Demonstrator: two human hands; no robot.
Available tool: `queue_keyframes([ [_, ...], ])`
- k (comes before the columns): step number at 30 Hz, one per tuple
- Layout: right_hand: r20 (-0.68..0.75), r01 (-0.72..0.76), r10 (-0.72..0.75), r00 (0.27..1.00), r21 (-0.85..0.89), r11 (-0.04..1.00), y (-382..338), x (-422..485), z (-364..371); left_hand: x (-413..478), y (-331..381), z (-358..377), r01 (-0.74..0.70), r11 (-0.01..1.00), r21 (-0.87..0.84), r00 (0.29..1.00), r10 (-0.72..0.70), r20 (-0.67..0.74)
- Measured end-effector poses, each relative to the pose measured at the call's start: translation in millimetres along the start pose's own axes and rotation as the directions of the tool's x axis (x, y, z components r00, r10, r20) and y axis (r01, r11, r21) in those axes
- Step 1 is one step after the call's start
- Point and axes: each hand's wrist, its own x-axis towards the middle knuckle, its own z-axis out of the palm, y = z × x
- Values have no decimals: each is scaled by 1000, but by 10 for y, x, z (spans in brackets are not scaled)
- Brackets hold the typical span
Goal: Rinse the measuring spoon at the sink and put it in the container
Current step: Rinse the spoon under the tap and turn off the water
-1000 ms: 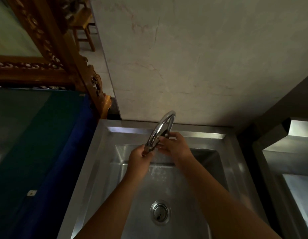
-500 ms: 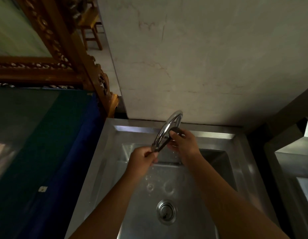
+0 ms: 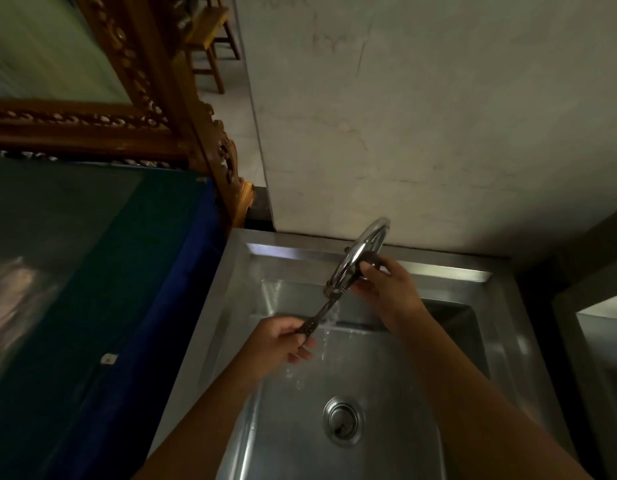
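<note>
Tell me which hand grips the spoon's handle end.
The left hand: it is closed round the handle end of the measuring spoon, low over the sink. The right hand is higher, by the faucet.

My left hand (image 3: pixel 283 341) holds the measuring spoon (image 3: pixel 321 315) handle; my right hand (image 3: pixel 386 289) pinches its bowl under the faucet (image 3: pixel 357 258).

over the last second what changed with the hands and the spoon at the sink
The left hand drew down and away from the faucet spout, and now grips the measuring spoon by its handle end. The right hand shifted up from beside the left hand to the spoon's upper end behind the spout. Both hands stay closed on the spoon, water keeps running, and the sink and drain are unchanged.
</note>
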Motion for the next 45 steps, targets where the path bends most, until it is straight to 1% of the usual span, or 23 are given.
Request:
queue_keyframes([
  [2, 72, 1, -4, 997, 37, 999, 1, -30, 8, 35, 75, 60, -10, 1000, 22, 1000, 10, 23],
  [4, 131, -14, 5, 991, 73, 997, -10, -57, 2, 99, 183, 175, -3, 1000, 19, 1000, 2, 17],
  [7, 168, -43, 27, 985, 94, 995, -26, -76, -2, 190, 296, 324, -7, 993, 120, 1000, 8, -8],
  [8, 176, -47, 32, 984, 84, 995, -26, -82, 2, 213, 308, 360, -11, 987, 158, 999, 16, -33],
  [10, 192, -39, 28, 981, 51, 998, -17, -91, 14, 233, 291, 387, 3, 981, 192, 992, 22, -127],
  [12, 204, -43, 31, 979, 57, 997, 12, -111, 49, 211, 233, 375, 8, 987, 159, 978, 25, -205],
  [15, 186, -89, 74, 980, 75, 993, 118, -124, 138, 125, 130, 319, -18, 992, 123, 960, 51, -274],
  [19, 169, -146, 142, 975, 12, 989, 243, -148, 256, -39, 27, 190, -24, 990, 141, 954, 64, -292],
  [23, 188, -165, 171, 967, -47, 985, 332, -196, 308, -258, -22, 63, -23, 974, 225, 952, 90, -292],
  [26, 158, -171, 185, 970, -102, 980, 396, -244, 329, -411, -43, 12, 16, 970, 244, 957, 56, -286],
  [29, 111, -169, 202, 973, -256, 952, 468, -275, 353, -537, -97, -1, 76, 976, 205, 962, -18, -272],
  [32, 122, -139, 211, 970, -434, 890, 520, -254, 326, -618, -145, -9, 109, 977, 184, 962, -57, -266],
  [35, 166, -29, 152, 974, -579, 815, 487, -168, 243, -593, -126, 37, 111, 981, 157, 961, -66, -269],
  [37, 178, -11, 136, 975, -569, 822, 415, -100, 224, -511, -82, 95, 105, 988, 117, 959, -70, -275],
  [38, 159, -32, 136, 978, -528, 848, 373, -60, 223, -459, -55, 126, 103, 989, 105, 958, -70, -277],
  [40, 107, -36, 102, 989, -495, 868, 312, 48, 219, -369, -15, 183, 97, 991, 93, 959, -68, -277],
  [42, 64, 5, 35, 997, -540, 842, 248, 183, 215, -290, 8, 232, 93, 992, 84, 960, -67, -270],
  [45, 14, 54, -58, 998, -635, 771, 169, 366, 253, -218, 9, 277, 99, 992, 82, 961, -74, -266],
])
